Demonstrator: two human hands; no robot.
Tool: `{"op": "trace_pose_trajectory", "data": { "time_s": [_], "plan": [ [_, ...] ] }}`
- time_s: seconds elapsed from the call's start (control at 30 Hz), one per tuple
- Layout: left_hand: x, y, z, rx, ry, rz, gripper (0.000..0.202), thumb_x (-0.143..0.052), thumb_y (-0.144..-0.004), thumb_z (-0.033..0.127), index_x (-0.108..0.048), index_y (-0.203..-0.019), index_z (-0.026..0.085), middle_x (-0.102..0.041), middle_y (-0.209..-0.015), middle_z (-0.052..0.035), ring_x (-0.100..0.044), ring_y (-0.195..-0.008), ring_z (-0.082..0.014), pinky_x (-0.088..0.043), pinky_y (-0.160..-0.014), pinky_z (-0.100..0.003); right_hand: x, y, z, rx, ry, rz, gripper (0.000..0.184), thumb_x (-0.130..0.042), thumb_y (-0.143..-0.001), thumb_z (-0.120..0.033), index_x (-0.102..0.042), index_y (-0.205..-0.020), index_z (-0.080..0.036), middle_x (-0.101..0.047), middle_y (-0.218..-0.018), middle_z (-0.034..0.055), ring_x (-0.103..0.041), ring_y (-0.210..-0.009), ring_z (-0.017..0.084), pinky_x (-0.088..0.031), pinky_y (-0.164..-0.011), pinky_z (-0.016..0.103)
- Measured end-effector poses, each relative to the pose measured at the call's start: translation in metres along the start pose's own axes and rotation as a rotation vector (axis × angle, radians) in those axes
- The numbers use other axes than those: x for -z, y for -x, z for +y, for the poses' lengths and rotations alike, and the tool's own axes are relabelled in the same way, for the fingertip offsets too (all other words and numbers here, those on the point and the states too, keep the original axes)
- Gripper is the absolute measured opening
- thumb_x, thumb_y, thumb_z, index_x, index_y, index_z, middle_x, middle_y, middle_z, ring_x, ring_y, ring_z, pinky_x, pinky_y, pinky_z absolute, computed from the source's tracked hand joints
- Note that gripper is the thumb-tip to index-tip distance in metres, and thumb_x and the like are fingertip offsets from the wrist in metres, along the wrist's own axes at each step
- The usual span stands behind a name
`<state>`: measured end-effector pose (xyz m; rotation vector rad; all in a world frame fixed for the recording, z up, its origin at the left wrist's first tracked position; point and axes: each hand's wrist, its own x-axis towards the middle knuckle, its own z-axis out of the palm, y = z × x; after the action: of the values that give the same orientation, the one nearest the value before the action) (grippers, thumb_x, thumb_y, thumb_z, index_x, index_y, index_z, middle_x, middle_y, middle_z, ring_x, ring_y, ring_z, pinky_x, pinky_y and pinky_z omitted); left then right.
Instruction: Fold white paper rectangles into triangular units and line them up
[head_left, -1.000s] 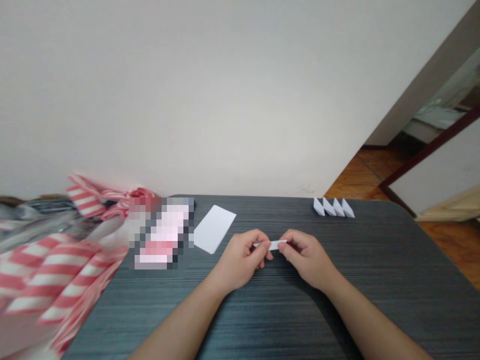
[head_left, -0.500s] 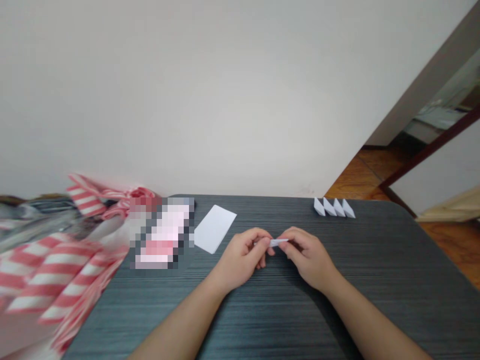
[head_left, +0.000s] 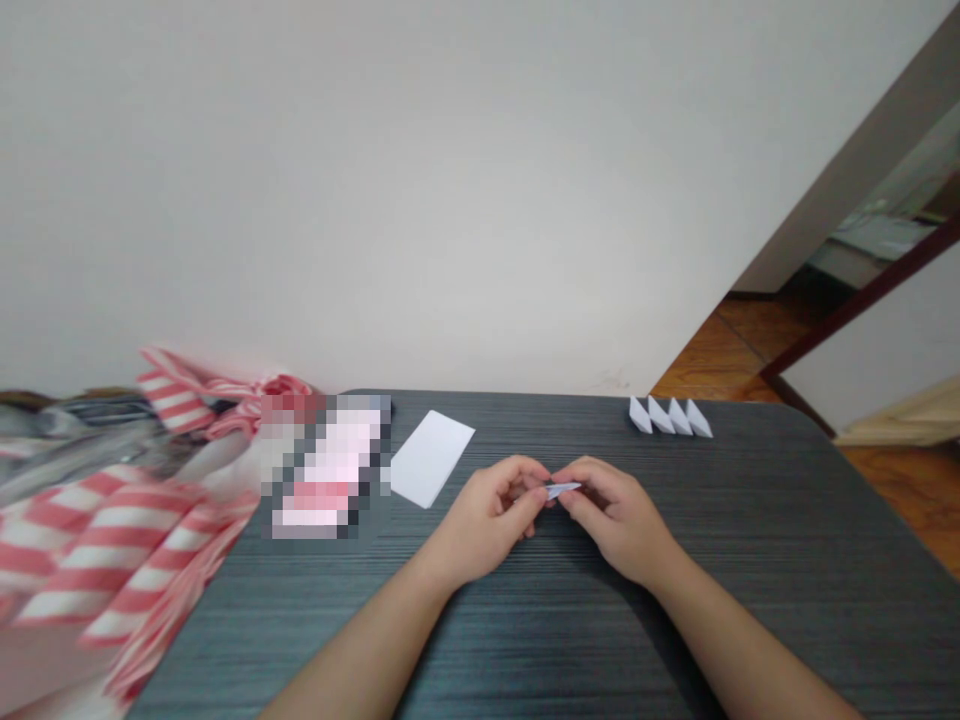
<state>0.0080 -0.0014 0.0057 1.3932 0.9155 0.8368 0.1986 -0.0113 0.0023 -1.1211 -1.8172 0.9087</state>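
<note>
Behind your dark table (head_left: pixel 540 640) stands a plain pale wall (head_left: pixel 480 200). Above the tabletop, near its middle, you have one small piece of folded white paper (head_left: pixel 561 491). Your left hand (head_left: pixel 487 520) pinches its left part between thumb and fingers, and your right hand (head_left: pixel 611 515) pinches its right end likewise. Beyond your left hand lie white paper sheets (head_left: pixel 433 460), and beside them one pixelated object (head_left: pixel 334 465). Farther to the right, four folded paper pieces (head_left: pixel 670 417) stand in a row. At the far left is red-and-white striped cloth (head_left: pixel 120 550).
</note>
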Motion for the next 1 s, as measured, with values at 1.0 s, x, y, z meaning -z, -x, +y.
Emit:
{"op": "trace_pose_trajectory", "data": {
  "time_s": [1.0],
  "plan": [
    [0.002, 0.002, -0.006, -0.169, -0.439, 0.05, 0.016, -0.045, -0.096, 0.028, -0.059, -0.094, 0.02, -0.065, -0.078, -0.0017, -0.061, -0.067, -0.0142, -0.047, -0.065, -0.025, -0.001, -0.001, 0.003, -0.016, 0.011, 0.021, 0.02, -0.056, -0.091, -0.021, -0.068, -0.107, -0.02, -0.065, -0.09, 0.0059, -0.062, -0.075, 0.017, -0.05, -0.066, 0.028]
  ]
}}
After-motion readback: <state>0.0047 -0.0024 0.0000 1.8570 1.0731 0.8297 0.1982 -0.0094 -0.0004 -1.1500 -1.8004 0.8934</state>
